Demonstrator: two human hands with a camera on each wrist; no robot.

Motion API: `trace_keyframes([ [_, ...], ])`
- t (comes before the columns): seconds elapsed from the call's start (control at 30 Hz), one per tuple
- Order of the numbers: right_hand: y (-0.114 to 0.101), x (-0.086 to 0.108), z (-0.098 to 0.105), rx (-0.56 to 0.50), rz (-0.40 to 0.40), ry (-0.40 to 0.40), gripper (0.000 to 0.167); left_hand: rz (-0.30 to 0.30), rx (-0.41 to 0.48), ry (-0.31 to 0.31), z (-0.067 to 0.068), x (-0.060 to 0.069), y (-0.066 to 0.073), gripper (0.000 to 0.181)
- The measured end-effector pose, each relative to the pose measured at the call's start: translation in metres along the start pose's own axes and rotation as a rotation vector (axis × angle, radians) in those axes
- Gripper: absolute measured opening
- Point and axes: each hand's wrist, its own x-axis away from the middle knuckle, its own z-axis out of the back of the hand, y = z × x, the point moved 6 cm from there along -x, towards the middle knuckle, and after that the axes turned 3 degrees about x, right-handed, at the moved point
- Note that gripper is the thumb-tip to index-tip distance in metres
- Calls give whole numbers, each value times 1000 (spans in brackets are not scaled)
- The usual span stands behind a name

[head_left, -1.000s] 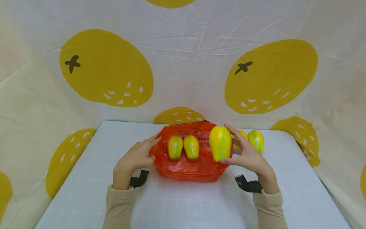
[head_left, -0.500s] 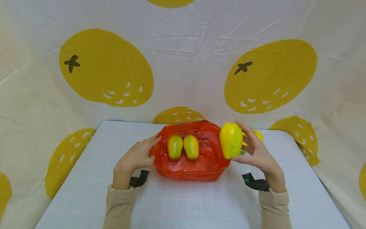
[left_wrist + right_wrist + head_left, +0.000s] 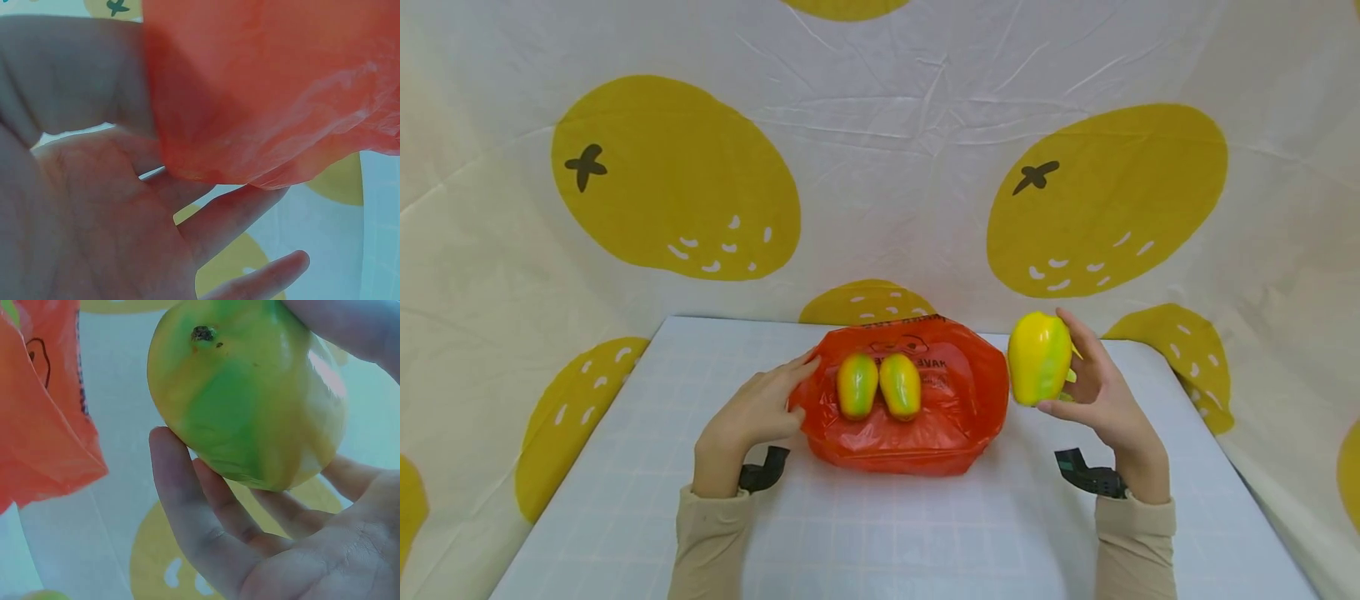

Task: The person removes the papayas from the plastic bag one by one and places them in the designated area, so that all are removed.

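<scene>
A red plastic bag (image 3: 917,442) lies with its mouth spread, dark print on its inner back side. Two yellow-green papayas (image 3: 857,386) sit side by side in it. At the bag's left rim, my left hand (image 3: 752,412) holds the plastic between thumb and fingers; in the left wrist view the red film (image 3: 262,94) hides some fingertips. To the right of the bag, my right hand (image 3: 1101,392) grips another papaya (image 3: 1040,358) in the air, thumb and fingers around its side. The right wrist view shows this papaya's brown stem end (image 3: 203,333).
Behind the right hand, more yellow fruit (image 3: 1071,377) shows only in small part. The white table (image 3: 880,533) has a faint grid and rounded far corner. A white cloth (image 3: 895,192) printed with big yellow fruits hangs behind it.
My right hand has moved to the right and slightly back with the papaya, from over the bag's right side to beyond its rim. The left hand and bag stay in place.
</scene>
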Motion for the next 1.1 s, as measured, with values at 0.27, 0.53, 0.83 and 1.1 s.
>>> trace_keyframes([
  [0.27, 2, 6, 15, 4, 9, 73, 109, -2, -5, 0, 0, 0, 0, 70],
  [0.53, 5, 11, 30, 9, 13, 170, 109, -17, 1, 11, 1, 0, 1, 70],
  [0.83, 13, 17, 47, -35, 15, 251, 105, -15, 7, 4, 0, -1, 2, 71],
  [1.1, 22, 28, 64, -59, -55, 393, 103, -11, 12, -1, -1, -1, 3, 71],
])
